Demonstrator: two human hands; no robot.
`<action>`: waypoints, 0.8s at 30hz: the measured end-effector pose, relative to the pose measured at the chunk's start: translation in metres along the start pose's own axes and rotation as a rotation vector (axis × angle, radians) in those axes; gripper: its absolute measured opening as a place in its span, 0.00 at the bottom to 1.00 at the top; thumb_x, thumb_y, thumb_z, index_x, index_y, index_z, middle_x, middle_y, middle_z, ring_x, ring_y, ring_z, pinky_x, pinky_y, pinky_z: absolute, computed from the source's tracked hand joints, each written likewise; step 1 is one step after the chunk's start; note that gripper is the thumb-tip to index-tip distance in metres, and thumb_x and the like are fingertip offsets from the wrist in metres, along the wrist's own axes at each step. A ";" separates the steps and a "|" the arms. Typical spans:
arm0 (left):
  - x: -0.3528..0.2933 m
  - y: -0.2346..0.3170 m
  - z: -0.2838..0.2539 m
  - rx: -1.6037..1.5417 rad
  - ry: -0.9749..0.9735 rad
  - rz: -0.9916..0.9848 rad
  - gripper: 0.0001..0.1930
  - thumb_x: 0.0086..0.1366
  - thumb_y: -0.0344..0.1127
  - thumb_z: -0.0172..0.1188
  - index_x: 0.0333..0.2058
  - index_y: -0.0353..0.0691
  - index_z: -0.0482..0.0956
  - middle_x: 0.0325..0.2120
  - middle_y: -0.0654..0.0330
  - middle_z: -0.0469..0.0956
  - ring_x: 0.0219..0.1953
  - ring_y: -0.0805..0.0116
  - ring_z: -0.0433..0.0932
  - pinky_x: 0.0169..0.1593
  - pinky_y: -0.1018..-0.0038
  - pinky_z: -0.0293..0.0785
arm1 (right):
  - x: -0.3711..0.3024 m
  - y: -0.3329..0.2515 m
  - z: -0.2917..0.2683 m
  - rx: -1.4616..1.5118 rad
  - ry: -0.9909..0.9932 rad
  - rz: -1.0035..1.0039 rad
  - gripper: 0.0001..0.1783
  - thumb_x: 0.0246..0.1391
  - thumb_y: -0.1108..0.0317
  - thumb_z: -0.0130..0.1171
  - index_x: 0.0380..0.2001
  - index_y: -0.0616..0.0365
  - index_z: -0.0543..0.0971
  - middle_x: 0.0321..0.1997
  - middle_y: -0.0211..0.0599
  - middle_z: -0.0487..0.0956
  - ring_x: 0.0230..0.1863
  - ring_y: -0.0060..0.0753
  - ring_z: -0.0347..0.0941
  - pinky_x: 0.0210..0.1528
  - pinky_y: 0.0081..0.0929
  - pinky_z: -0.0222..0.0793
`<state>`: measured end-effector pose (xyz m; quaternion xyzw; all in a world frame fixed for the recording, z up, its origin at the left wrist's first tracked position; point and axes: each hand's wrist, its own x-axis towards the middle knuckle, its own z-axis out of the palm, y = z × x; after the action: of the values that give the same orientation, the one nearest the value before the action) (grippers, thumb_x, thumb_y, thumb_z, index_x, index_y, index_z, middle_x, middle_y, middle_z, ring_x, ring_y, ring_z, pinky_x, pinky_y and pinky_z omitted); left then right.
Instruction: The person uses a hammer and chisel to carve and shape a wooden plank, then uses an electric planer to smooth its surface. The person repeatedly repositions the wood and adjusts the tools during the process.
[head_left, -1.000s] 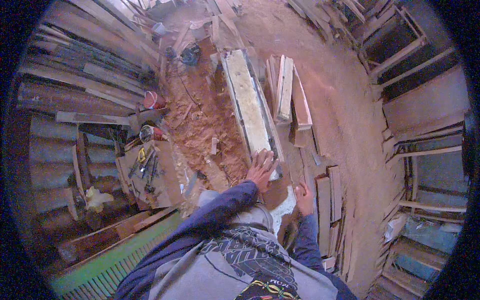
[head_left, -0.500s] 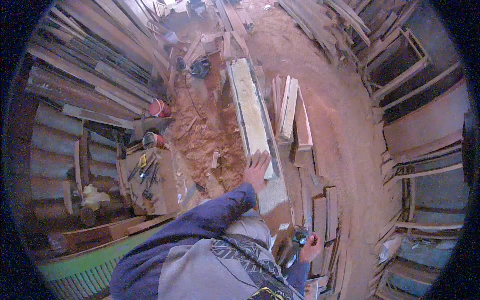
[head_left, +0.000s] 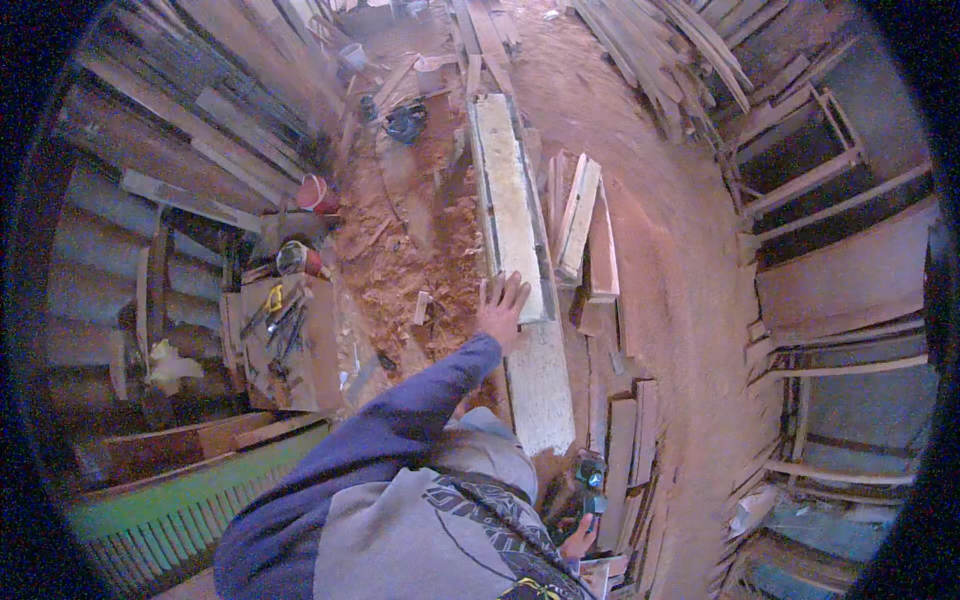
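Note:
My left hand lies on the near end of a long pale wooden beam, fingers stretched out over its top. Beneath that end, a pale board extends toward me. Low on the right, close to my body, my right hand is closed at the lower end of a dark teal and black power tool. The tool's exact kind is too small to make out, and my palm is hidden.
Short timber pieces lie right of the beam, and more boards lie beside the tool. Hand tools rest on a box at left, near a red bucket. Wood shavings cover the ground left of the beam.
My right hand has moved down and left toward my body, and the power tool has turned beside it. My left hand stays on the beam; the view has shifted slightly.

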<state>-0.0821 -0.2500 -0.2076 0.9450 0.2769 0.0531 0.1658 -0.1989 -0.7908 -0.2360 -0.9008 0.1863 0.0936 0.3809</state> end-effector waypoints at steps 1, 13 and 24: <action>-0.003 -0.003 -0.002 0.005 -0.026 0.013 0.47 0.55 0.56 0.64 0.71 0.49 0.55 0.74 0.58 0.45 0.75 0.47 0.39 0.73 0.41 0.31 | 0.006 0.004 0.001 0.003 0.017 0.060 0.38 0.62 0.40 0.56 0.56 0.66 0.69 0.57 0.51 0.73 0.57 0.43 0.67 0.61 0.38 0.60; -0.049 -0.025 0.014 0.089 -0.090 0.036 0.42 0.61 0.54 0.59 0.71 0.51 0.55 0.73 0.60 0.48 0.72 0.45 0.52 0.73 0.43 0.33 | 0.052 -0.189 0.046 -0.031 -0.440 -0.210 0.28 0.55 0.51 0.67 0.50 0.63 0.78 0.45 0.42 0.83 0.44 0.40 0.80 0.49 0.37 0.74; -0.090 -0.067 -0.006 -0.275 -0.335 -0.094 0.37 0.61 0.48 0.61 0.68 0.53 0.60 0.67 0.49 0.61 0.58 0.42 0.73 0.59 0.52 0.71 | 0.027 -0.330 0.114 -0.227 -0.506 -0.565 0.22 0.55 0.51 0.68 0.37 0.62 0.81 0.27 0.36 0.80 0.29 0.30 0.75 0.34 0.33 0.71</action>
<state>-0.1929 -0.2437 -0.2261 0.8951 0.2794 -0.0750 0.3393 -0.0432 -0.5049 -0.1082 -0.9015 -0.1801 0.2242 0.3235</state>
